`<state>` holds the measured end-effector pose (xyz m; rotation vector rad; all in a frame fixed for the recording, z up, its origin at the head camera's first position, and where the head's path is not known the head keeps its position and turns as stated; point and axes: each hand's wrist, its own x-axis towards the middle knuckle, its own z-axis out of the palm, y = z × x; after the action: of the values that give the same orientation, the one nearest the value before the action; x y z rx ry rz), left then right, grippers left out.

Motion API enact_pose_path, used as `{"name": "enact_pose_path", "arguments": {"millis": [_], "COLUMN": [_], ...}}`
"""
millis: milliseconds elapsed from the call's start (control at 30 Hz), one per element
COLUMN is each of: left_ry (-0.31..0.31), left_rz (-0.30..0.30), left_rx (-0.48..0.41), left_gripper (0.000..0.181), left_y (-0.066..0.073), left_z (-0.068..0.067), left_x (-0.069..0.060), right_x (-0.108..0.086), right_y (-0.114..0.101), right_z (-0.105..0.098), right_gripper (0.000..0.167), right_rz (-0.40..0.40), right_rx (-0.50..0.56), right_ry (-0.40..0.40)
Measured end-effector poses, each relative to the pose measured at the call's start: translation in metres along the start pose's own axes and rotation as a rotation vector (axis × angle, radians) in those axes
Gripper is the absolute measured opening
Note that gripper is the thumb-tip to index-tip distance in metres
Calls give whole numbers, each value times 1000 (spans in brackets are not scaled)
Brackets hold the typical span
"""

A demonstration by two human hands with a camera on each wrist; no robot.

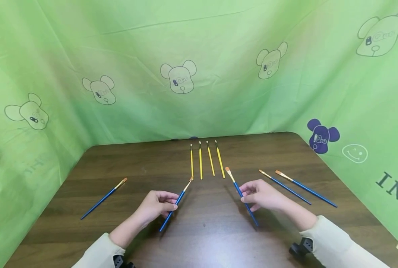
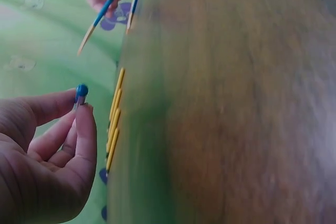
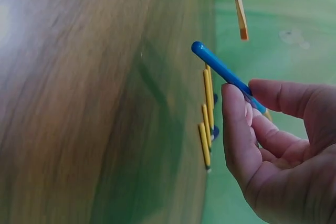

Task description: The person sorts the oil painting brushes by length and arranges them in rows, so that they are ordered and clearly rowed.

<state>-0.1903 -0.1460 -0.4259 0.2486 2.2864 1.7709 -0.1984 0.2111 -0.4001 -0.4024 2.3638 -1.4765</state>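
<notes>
My left hand (image 1: 158, 205) pinches a blue paintbrush (image 1: 170, 216) between thumb and fingers, its orange bristles pointing up and away; in the left wrist view the hand (image 2: 52, 150) shows the round blue handle end (image 2: 82, 91). A second blue brush (image 1: 244, 201) is pinched by my right hand (image 1: 262, 194), its wider orange tip leaning up to the left. The right wrist view has this handle (image 3: 220, 66) slanting across the fingertips of the hand (image 3: 286, 145). Both brushes appear held above the table, tilted, their tips turned toward each other.
Several yellow brushes (image 1: 201, 163) lie side by side at the middle back of the brown table (image 1: 145, 160). One blue brush (image 1: 100, 201) lies at the left; two more, a thinner one (image 1: 289, 189) and a wider one (image 1: 314, 193), lie at the right. Green cloth (image 1: 219, 104) hangs behind.
</notes>
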Motion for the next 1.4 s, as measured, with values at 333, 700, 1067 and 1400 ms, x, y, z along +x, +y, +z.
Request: {"name": "enact_pose_path", "arguments": {"millis": [333, 700, 1067, 1400], "left_ry": [-17, 3, 11, 30], "left_rz": [-4, -18, -48, -4], "left_rx": [-71, -94, -72, 31], "left_gripper": [38, 38, 38, 39], "left_y": [1, 4, 5, 7], "left_z": [23, 48, 68, 76], "left_x": [7, 15, 17, 15], "right_x": [13, 23, 24, 21], "right_y": [-6, -11, -9, -7], "right_z": [23, 43, 53, 62], "right_gripper": [30, 32, 35, 30], "right_rz": [21, 51, 69, 135], "right_rx": [46, 103, 124, 63], "right_ry": [24, 68, 89, 164]}}
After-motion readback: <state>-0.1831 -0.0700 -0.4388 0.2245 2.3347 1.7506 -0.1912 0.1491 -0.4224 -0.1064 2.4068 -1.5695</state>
